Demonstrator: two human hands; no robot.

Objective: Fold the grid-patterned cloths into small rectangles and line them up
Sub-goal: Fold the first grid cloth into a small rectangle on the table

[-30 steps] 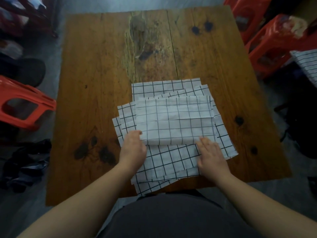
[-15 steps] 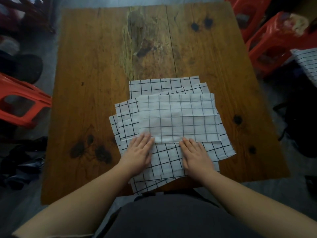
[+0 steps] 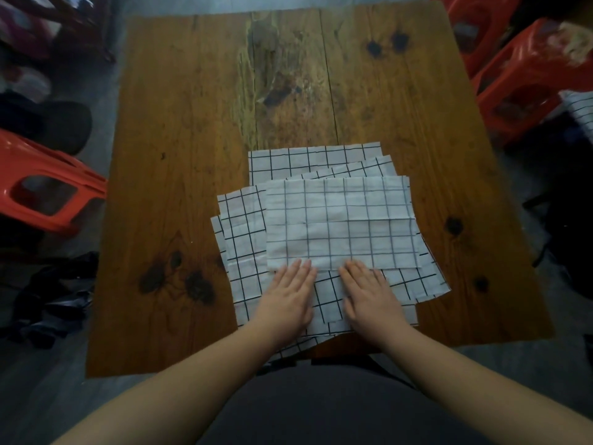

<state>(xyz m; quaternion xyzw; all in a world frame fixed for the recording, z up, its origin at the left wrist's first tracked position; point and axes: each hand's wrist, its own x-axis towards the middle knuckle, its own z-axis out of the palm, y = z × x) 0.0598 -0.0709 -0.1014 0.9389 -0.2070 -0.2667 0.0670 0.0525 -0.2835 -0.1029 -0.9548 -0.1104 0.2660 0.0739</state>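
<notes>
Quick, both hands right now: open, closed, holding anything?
Left hand: open, flat on the cloths, holding nothing.
Right hand: open, flat on the cloths too.

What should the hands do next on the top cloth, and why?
Probably slide both hands apart along the near edge to press it flat. The left hand and right hand lie flat side by side, fingertips on the middle of that edge of the top cloth, so nothing holds its two ends. It lies as a wide rectangle on the pile.
</notes>
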